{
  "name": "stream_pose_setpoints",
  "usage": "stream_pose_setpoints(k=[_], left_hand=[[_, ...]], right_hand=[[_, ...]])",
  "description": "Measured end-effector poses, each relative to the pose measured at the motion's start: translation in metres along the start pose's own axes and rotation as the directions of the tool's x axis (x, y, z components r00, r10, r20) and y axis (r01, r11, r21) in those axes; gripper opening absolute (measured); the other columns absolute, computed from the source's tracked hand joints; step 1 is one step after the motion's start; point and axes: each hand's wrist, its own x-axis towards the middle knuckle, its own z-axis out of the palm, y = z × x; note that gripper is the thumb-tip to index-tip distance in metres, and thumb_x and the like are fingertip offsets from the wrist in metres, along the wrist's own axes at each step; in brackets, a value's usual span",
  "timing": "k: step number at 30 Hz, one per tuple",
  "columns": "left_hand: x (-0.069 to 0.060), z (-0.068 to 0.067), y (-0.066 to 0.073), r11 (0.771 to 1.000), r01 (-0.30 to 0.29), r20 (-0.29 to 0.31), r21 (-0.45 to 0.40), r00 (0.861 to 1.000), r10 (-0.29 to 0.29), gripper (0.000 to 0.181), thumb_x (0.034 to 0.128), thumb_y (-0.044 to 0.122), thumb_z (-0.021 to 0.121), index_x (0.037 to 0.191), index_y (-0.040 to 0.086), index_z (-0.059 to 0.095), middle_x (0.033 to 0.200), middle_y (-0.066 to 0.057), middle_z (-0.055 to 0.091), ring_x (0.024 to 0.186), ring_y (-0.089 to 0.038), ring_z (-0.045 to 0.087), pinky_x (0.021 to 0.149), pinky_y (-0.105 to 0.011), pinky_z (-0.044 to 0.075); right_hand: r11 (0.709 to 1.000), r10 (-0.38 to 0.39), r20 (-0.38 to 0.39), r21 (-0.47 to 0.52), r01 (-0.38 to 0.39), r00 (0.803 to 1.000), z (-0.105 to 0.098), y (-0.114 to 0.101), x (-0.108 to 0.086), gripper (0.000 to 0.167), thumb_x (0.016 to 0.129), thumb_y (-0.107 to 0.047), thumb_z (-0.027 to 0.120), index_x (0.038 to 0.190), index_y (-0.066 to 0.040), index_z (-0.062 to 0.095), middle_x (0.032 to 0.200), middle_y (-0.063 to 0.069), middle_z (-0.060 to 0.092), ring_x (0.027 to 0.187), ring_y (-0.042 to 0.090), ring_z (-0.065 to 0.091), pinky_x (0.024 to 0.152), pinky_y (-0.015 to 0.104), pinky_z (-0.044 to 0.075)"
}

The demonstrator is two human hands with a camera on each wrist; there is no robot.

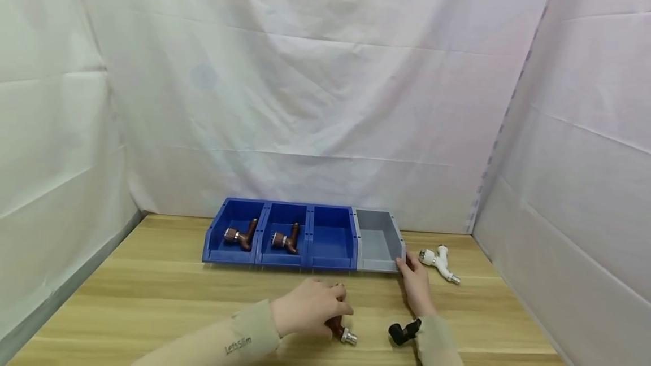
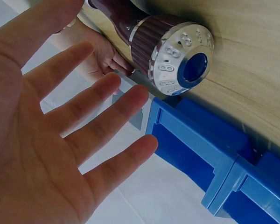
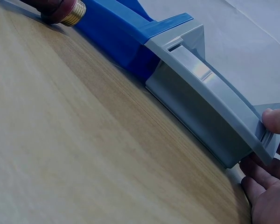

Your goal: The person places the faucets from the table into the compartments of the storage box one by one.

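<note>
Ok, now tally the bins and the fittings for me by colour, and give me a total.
Blue bins: 3
Grey bin: 1
Brown taps: 3
White tap: 1
Black fitting, partly hidden: 1
Total: 9

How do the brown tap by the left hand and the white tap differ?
The brown tap is reddish-brown; the white tap, white. In the head view, the left hand partly hides the brown tap, not the white tap. The white tap lies right of the grey bin; the brown tap, nearer the viewer. Both have silvery spout tips.
</note>
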Motion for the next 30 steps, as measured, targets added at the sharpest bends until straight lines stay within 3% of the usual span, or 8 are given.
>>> stream_pose_setpoints(k=[11,30], left_hand=[[0.0033,0.0035,-0.0002,1.0,-0.004,0.036,-0.013,0.999,0.005,0.043,0.0687,0.049,0.083,0.109,0.041,0.071,0.093,0.016,0.055,0.072,-0.002,0.046,0.054,-0.018,0.032],[0.0035,0.0092,0.0026,1.0,-0.002,0.059,-0.02,0.998,0.003,0.034,0.0684,0.037,0.085,0.1,0.042,0.072,0.091,0.019,0.055,0.078,-0.003,0.053,0.053,-0.02,0.032]], right_hand=[[1.0,-0.002,-0.014,0.019,0.003,1.0,0.0005,-0.0025,-0.001,0.059,0.102,-0.017,0.052,0.148,0.008,0.027,0.151,0.026,0.029,0.14,0.035,0.025,0.112,0.045,0.022],[1.0,-0.001,-0.013,0.013,0.001,1.0,0.0019,-0.001,-0.0011,0.058,0.102,-0.017,0.051,0.148,0.008,0.027,0.151,0.026,0.029,0.14,0.035,0.025,0.112,0.046,0.023]])
